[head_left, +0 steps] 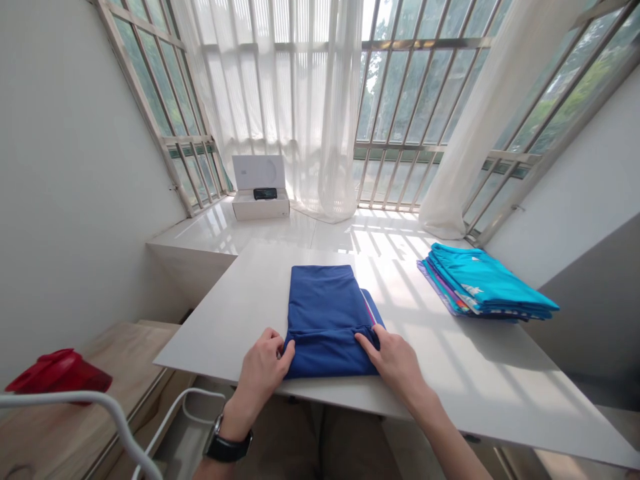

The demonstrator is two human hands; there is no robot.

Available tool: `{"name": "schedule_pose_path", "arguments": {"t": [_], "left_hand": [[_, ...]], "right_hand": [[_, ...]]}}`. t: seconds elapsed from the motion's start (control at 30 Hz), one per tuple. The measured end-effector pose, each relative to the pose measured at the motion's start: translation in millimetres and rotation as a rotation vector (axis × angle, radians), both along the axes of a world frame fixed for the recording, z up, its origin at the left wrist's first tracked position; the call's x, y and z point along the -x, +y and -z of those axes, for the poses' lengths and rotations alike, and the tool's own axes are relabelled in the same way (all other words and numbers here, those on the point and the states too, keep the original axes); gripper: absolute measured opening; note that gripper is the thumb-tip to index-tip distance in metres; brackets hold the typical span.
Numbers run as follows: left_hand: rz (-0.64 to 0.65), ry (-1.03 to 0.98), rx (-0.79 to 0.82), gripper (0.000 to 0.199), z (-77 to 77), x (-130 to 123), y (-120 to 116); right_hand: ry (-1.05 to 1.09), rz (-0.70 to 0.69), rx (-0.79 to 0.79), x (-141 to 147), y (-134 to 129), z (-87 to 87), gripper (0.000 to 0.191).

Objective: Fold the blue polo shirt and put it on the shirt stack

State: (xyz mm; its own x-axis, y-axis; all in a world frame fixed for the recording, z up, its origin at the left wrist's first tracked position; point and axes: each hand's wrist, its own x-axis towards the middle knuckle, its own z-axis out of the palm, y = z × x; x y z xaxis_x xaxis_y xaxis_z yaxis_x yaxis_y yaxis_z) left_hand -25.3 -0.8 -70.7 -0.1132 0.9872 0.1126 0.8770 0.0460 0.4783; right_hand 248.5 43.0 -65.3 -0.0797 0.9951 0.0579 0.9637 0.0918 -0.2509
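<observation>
A dark blue garment (323, 297) lies partly folded on the white table in front of me. Its lower part is turned up, with a fold edge running across between my hands. A strip with white and magenta shows at its right side. My left hand (265, 360) pinches the left end of the fold between thumb and fingers. At the right end, my right hand (393, 353) grips the fold in the same way, thumb on top. The undersides of the fingers are hidden by the cloth. A black watch (227, 445) is on my left wrist.
A stack of folded clothes (490, 283), turquoise on top, sits at the table's right. An open white box (261, 208) with a black device stands on the sill at the back left. A red item (60, 375) lies on a wooden surface at lower left, near a white tube (100, 400).
</observation>
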Motion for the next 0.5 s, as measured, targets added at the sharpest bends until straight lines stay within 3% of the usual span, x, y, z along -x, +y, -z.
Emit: {"name": "schedule_pose_path", "arguments": {"t": [0.1,0.17,0.2,0.33,0.43,0.5], "left_hand": [[-0.046,0.07,0.06,0.033,-2.5,7.0,-1.9],[-0.011,0.077,-0.021,0.016,-6.0,11.8,-1.8],[0.041,0.073,-0.108,0.01,-8.1,13.1,-1.5],[0.352,0.072,-0.415,0.02,-16.4,4.7,0.4],[0.579,0.135,-0.357,0.03,-14.9,-9.0,2.2],[0.659,0.187,-0.283,0.039,-8.5,-14.1,3.4]], "right_hand": [[-0.031,0.052,-0.009,1.6,0.2,-0.7,0.038],[-0.045,0.068,-0.017,2.8,0.4,0.6,0.038],[-0.053,0.073,-0.023,3.3,0.5,1.7,0.038],[-0.075,0.059,-0.049,4.2,0.4,6.8,0.037],[-0.046,0.048,-0.06,3.7,3.1,7.1,0.037],[-0.001,0.05,-0.056,0.3,7.9,5.0,0.038]]}}
